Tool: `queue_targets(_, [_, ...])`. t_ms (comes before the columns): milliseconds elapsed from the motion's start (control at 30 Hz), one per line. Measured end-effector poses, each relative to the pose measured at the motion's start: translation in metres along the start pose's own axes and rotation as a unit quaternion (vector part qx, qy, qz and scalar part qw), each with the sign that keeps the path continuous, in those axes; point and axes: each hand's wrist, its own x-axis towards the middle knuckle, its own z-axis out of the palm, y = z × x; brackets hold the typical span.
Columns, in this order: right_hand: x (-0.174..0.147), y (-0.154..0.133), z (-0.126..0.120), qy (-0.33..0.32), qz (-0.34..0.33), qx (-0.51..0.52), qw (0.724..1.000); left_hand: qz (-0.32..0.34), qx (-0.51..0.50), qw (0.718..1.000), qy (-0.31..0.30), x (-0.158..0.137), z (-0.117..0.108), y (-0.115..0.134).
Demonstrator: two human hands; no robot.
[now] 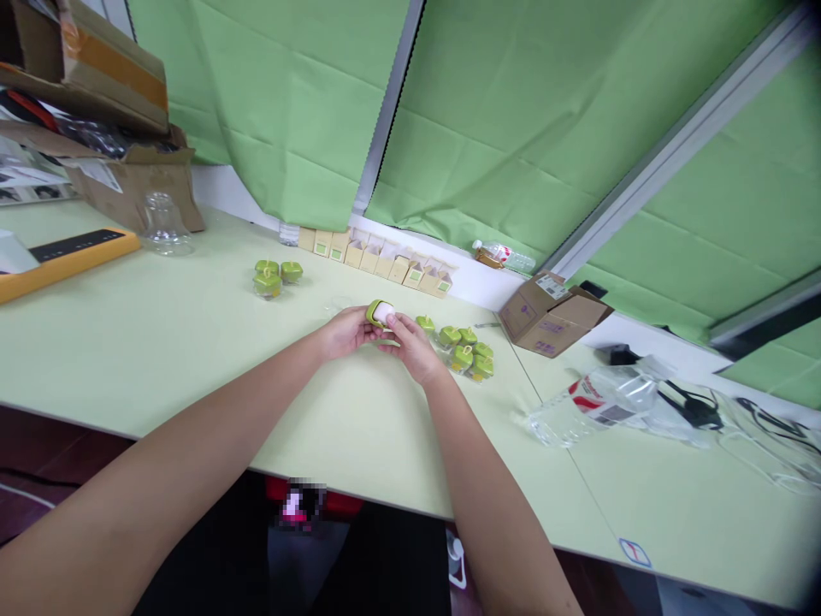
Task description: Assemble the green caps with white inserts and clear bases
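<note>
Over the middle of the table, both hands meet around a small green lid-like piece with a rounded white part set in it. My left hand grips the green piece from the left. The fingers of my right hand close on the white part, its thumb on the right edge. Right of my hands stands a cluster of small clear containers with green lids. Farther left are a few more of these green-lidded containers. A faint clear piece lies just behind my left hand.
Small open cardboard boxes line the back edge. A larger carton and a big clear bottle lie to the right, near cables. At left are a clear jar, a yellow-edged device and stacked cartons.
</note>
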Motion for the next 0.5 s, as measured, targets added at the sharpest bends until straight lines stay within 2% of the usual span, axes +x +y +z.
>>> queue_targets(500, [0.0007,0.0003,-0.0016,0.006,-0.028,-0.128,0.991,0.006,-0.005,1.0,0.021,0.0022,-0.0038,-0.002])
